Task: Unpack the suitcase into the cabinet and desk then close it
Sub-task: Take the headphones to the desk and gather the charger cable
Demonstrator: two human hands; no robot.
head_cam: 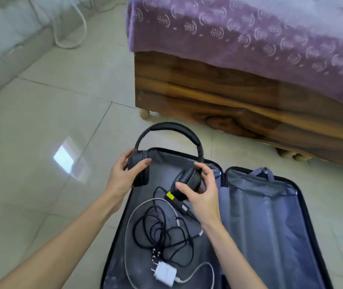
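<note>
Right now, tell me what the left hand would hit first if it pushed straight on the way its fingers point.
The left hand points right and slightly away, already gripping one earcup of the headphones. Past that, it would probably meet the other earcup held by the right hand, though depth is unclear.

Wooden bed (239, 97) with purple cover (249, 38) on tiled floor (51, 101)
</note>
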